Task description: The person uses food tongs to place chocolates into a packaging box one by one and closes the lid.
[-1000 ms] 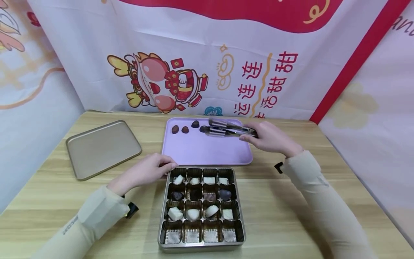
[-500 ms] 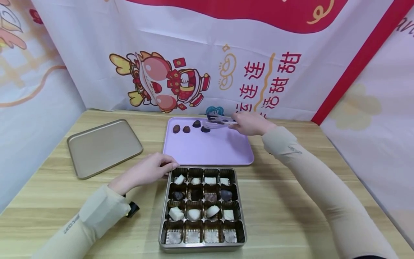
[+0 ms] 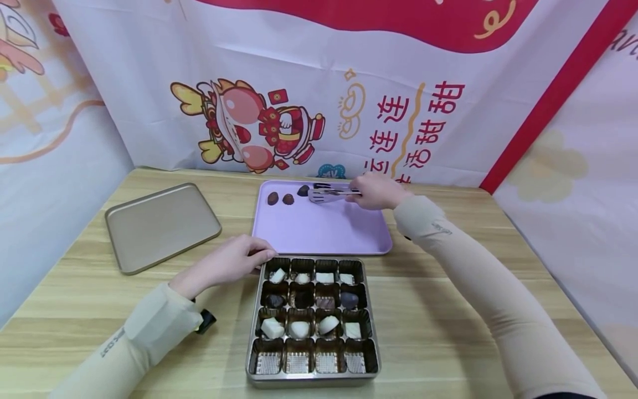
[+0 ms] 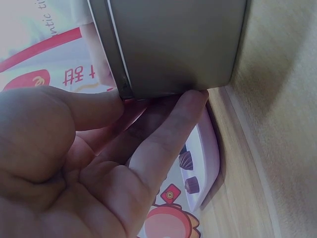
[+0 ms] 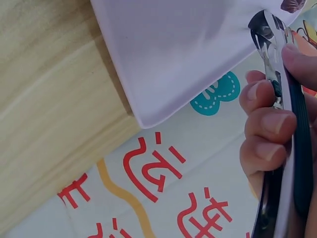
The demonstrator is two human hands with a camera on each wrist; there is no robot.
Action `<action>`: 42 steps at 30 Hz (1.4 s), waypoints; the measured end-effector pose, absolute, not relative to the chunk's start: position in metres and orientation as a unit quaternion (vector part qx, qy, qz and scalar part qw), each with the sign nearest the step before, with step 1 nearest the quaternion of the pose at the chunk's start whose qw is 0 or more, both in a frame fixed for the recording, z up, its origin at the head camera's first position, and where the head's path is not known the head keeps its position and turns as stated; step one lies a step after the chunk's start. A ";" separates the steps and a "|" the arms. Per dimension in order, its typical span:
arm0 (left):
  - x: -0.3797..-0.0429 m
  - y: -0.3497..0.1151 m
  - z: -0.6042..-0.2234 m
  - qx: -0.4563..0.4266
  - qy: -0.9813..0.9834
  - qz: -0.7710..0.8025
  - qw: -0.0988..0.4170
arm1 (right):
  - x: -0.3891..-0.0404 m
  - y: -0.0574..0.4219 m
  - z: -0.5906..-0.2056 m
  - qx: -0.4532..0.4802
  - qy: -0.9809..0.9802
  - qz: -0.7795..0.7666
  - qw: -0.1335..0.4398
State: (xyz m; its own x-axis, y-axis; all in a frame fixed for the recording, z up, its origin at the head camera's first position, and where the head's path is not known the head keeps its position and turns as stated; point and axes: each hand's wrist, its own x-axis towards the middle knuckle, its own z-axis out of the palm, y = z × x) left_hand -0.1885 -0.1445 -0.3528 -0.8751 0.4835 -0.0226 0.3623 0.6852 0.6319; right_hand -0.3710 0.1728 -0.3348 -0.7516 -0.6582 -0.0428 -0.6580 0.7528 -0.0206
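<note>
My left hand (image 3: 239,257) grips the far left corner of a metal chocolate box (image 3: 313,381), thumb at the rim and fingers against the side in the left wrist view. Its gold insert holds white pieces (image 3: 299,330) in two rows and dark chocolates (image 3: 324,301) between them; the near row shows bare ribbed floors. My right hand (image 3: 376,190) holds silver serving tongs (image 5: 277,64) with dark handles. Their slotted heads are over the lilac tray (image 3: 324,230), covering the rightmost dark chocolate there. Left of them lie more chocolates: two brown ones (image 3: 288,199) and a blackish one (image 3: 303,190).
A tan metal tray (image 3: 161,224) lies at the left of the wooden table (image 3: 438,310). Behind the lilac tray, right at the table's far edge, hangs a printed cloth (image 3: 299,66). The box stands close in front of the lilac tray.
My right hand has moved left and away from me, bringing the tongs over the rightmost dark chocolate. The gap between the tong heads has narrowed. My left hand stays on the box corner.
</note>
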 end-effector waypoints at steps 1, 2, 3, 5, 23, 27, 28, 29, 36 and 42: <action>-0.188 -0.145 -0.352 0.231 0.914 0.321 0.094 | -0.371 0.173 -0.335 -0.352 0.936 -0.005 0.021; -0.188 -0.145 -0.352 0.231 0.914 0.320 0.093 | -0.370 0.173 -0.336 -0.352 0.936 -0.005 0.018; -0.188 -0.145 -0.352 0.231 0.914 0.320 0.093 | -0.370 0.173 -0.336 -0.353 0.936 -0.007 0.016; -0.188 -0.145 -0.351 0.231 0.915 0.317 0.092 | -0.368 0.173 -0.335 -0.352 0.936 -0.006 0.014; -0.189 -0.144 -0.351 0.232 0.915 0.317 0.093 | -0.330 0.191 -0.313 -0.332 0.941 -0.062 0.023; -0.188 -0.144 -0.351 0.231 0.916 0.316 0.093 | -0.318 0.199 -0.310 -0.329 0.942 -0.072 0.007; -0.188 -0.144 -0.351 0.232 0.915 0.316 0.093 | -0.314 0.201 -0.309 -0.330 0.941 -0.077 0.001; -0.188 -0.144 -0.351 0.232 0.915 0.317 0.094 | -0.311 0.204 -0.309 -0.332 0.940 -0.080 -0.006; -0.188 -0.144 -0.351 0.234 0.915 0.316 0.089 | -0.290 0.213 -0.307 -0.360 0.927 -0.093 -0.040; -0.187 -0.143 -0.349 0.231 0.915 0.318 0.091 | -0.277 0.212 -0.307 -0.356 0.930 -0.088 -0.034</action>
State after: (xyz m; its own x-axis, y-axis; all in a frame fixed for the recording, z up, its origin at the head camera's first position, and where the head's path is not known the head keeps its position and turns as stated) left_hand -0.1870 -0.1430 -0.3493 -0.8762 0.4815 -0.0198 0.3655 0.6906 0.6241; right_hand -0.2765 0.2123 -0.3070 -0.7439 -0.6565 0.1254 -0.6683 0.7307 -0.1392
